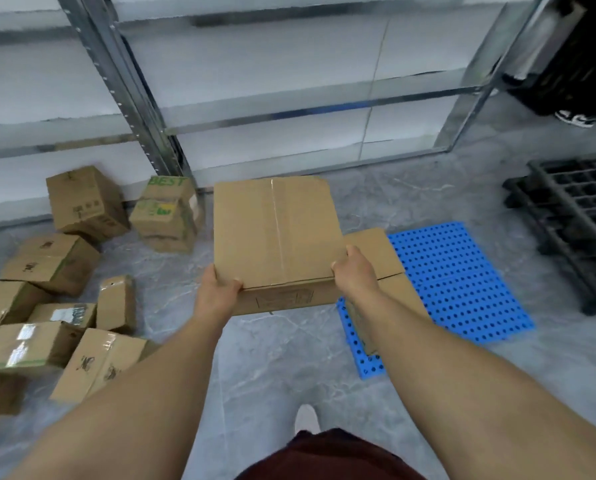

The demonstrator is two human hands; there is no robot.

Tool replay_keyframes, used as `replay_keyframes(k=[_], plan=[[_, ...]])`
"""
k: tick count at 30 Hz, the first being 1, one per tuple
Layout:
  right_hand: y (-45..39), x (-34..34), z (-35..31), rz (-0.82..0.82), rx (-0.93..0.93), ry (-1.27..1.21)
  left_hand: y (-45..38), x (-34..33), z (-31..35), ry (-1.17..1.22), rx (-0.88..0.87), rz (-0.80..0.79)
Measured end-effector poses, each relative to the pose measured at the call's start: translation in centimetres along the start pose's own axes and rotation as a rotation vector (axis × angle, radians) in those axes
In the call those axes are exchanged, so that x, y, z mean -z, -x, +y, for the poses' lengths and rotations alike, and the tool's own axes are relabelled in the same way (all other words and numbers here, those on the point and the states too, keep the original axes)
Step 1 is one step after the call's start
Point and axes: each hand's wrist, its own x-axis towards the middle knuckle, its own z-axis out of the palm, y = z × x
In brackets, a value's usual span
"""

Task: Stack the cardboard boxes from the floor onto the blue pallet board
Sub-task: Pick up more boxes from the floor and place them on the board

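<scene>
Far left, on the grey marbled floor: a loose heap of brown cardboard boxes, all taped closed, contents not visible. Several lie tilted or on their sides; some carry clear tape, some small black printed marks. Behind the heap, against the wall base, one plain brown box leans at an angle. Just right of it, a brown carton with green "BEST" lettering sits beside the foot of a grey metal shelving upright.

Centre: a large flat brown cardboard box with a taped centre seam, held up off the floor, top face toward the camera, flaps closed. Left hand grips its near left corner, thumb curled over the top edge, fingers underneath and hidden. Right hand grips the near right corner, thumb on top, fingers wrapped round the side. Both forearms are stretched forward, bare.

Right of centre: a second brown cardboard box rests on the left part of the blue perforated plastic pallet board, partly hidden by the held box and the right forearm. The held box overlaps its left edge in view; whether they touch, cannot tell.

Far right: a black plastic grid pallet on the floor, apart from the blue board.
</scene>
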Motion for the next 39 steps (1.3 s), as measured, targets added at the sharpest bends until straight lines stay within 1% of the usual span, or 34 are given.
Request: replay_keyframes(k=[4, 9, 13, 16, 21, 25, 28, 31, 39], plan=[[3.3, 3.2, 4.9, 0.093, -0.046, -0.043, 3.8, -3.1, -0.2, -0.008, -0.027, -0.092], [5.6, 6.9, 10.2, 0.110, -0.058, -0.112, 8.5, -6.6, -0.3, -0.011, -0.068, -0.135], [5.6, 11.3, 14.0, 0.120, -0.048, -0.132, 11.5, -10.6, 1.7, -0.012, -0.103, -0.166], [5.2, 15.3, 17.0, 0.141, -0.052, -0.139, 13.6, -14.7, 3.3, -0.014, -0.125, -0.170], [3.9, 24.1, 24.2, 0.162, -0.101, -0.114, 19.3, -24.5, 6.2, -0.031, -0.112, -0.192], [2.1, 30.2, 28.8, 0.196, -0.094, -0.099, 22.0, -31.7, 8.1, -0.009, -0.115, -0.217], [0.7, 33.1, 31.3, 0.207, -0.097, -0.129, 23.1, -35.6, 9.2, -0.007, -0.109, -0.220], [-1.1, 34.7, 33.3, 0.193, -0.099, -0.156, 23.2, -38.5, 10.0, -0.042, -0.098, -0.220], [-8.8, 37.4, 36.6, 0.180, -0.160, -0.138, 20.1, -46.4, 12.4, -0.113, -0.040, -0.229]])
